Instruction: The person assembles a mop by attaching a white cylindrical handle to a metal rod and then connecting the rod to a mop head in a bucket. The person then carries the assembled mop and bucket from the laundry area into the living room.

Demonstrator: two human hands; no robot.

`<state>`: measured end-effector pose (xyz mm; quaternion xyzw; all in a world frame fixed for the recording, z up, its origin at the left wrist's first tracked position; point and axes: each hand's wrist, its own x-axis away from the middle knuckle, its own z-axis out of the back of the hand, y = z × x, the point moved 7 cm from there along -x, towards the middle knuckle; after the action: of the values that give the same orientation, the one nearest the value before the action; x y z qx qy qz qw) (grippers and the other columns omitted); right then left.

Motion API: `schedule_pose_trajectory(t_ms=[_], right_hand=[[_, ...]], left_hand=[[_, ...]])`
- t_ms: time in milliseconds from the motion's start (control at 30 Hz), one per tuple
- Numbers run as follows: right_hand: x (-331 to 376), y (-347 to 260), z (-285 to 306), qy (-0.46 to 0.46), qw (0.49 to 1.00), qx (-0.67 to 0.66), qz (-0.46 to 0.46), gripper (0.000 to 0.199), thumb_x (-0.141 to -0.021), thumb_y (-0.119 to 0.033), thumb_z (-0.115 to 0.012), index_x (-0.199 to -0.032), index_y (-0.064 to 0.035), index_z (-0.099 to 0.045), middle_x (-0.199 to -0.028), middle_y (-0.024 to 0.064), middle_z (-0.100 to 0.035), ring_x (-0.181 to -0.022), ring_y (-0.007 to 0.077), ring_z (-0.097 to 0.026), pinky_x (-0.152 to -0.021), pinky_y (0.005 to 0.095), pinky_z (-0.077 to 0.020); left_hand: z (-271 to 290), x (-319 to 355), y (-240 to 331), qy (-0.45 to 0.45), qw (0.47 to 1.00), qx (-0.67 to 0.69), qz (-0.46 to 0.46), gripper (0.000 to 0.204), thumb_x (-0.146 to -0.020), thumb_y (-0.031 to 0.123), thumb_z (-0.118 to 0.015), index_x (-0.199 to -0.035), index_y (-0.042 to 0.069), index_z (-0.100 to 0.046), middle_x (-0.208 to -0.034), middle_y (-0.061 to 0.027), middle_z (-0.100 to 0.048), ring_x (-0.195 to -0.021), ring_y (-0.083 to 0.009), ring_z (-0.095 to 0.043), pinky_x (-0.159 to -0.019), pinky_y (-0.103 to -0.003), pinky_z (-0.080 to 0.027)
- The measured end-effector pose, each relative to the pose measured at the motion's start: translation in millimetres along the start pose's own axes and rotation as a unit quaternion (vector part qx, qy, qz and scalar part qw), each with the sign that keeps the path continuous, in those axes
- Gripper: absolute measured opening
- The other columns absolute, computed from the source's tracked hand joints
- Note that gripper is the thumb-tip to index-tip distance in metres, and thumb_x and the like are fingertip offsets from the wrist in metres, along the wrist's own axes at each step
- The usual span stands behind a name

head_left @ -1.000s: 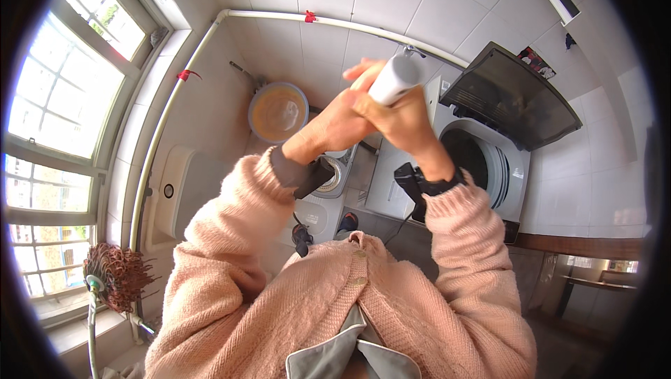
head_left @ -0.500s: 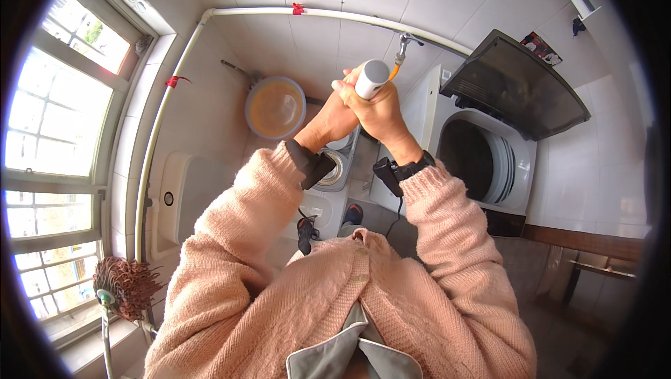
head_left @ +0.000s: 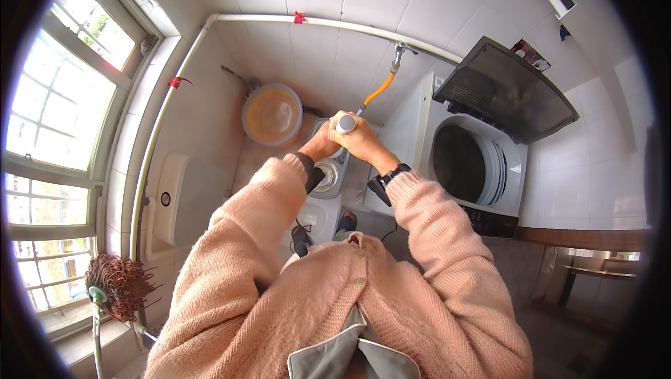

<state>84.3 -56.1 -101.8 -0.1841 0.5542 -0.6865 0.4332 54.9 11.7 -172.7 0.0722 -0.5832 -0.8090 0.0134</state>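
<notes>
Both my hands are wrapped round a white pole with a round grey end cap [head_left: 346, 124], which I see almost end-on. My left hand [head_left: 319, 144] grips it from the left, close against my right hand [head_left: 367, 142], which closes round it just under the cap. Directly below and partly hidden by my hands and left wrist stands a light grey bucket [head_left: 340, 184] with a round slotted basket [head_left: 325, 175] in it. The lower end of the pole is hidden.
An open top-loading washing machine [head_left: 517, 169] stands at right, its dark lid [head_left: 507, 89] raised. An orange hose [head_left: 379, 89] hangs from a wall tap [head_left: 398, 56]. Far left of my hands is a round basin [head_left: 272, 115]; a brown mop [head_left: 119, 287] leans by the window.
My two hands and the pole have moved down and toward me, slightly left. The cap looks smaller, and more of the orange hose shows. The grip of both hands stays closed.
</notes>
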Motion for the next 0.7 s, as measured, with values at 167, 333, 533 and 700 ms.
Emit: schedule_pose_trajectory(t_ms=[167, 333, 533, 700], right_hand=[[-12, -114, 34, -0.056, 0.995, 0.009, 0.08, 0.014, -0.081, -0.008, -0.075, -0.083, -0.0045, -0.062, -0.086, 0.0065, -0.065, -0.093, 0.0224, -0.065, -0.096, 0.0398, -0.0472], [-29, -188, 67, 0.076, 0.982, 0.011, 0.175, 0.013, -0.086, -0.006, -0.073, -0.079, -0.0041, -0.062, -0.066, 0.0001, -0.06, -0.064, 0.01, -0.06, -0.092, 0.038, -0.0514], [-33, -124, 45, 0.119, 0.987, -0.077, 0.078, 0.017, -0.086, -0.009, -0.075, -0.077, -0.0066, -0.061, -0.068, -0.0005, -0.061, -0.073, 0.0111, -0.061, -0.089, 0.0355, -0.0516], [-35, -66, 40, 0.126, 0.99, -0.044, 0.044, 0.015, -0.085, -0.009, -0.075, -0.08, -0.0051, -0.062, -0.075, 0.0012, -0.064, -0.079, 0.0125, -0.062, -0.088, 0.0352, -0.0513]], left_hand=[[39, 6, 129, -0.102, 0.988, -0.036, -0.112, 0.037, -0.086, 0.01, -0.068, -0.122, 0.008, -0.058, -0.121, -0.0137, -0.057, -0.12, -0.0274, -0.05, -0.103, -0.038, -0.041], [61, 6, 217, 0.03, 0.986, 0.067, -0.152, 0.036, -0.085, 0.003, -0.066, -0.119, 0.001, -0.054, -0.112, -0.0147, -0.062, -0.104, -0.0307, -0.06, -0.089, -0.038, -0.049], [45, -9, 161, 0.088, 0.994, 0.042, -0.056, 0.03, -0.087, 0.003, -0.063, -0.116, 0.003, -0.055, -0.105, -0.0111, -0.063, -0.098, -0.0198, -0.059, -0.084, -0.036, -0.049], [35, -26, 111, 0.081, 0.977, 0.157, -0.12, 0.022, -0.087, 0.002, -0.062, -0.108, 0.004, -0.057, -0.102, -0.0089, -0.062, -0.096, -0.0191, -0.057, -0.084, -0.035, -0.049]])
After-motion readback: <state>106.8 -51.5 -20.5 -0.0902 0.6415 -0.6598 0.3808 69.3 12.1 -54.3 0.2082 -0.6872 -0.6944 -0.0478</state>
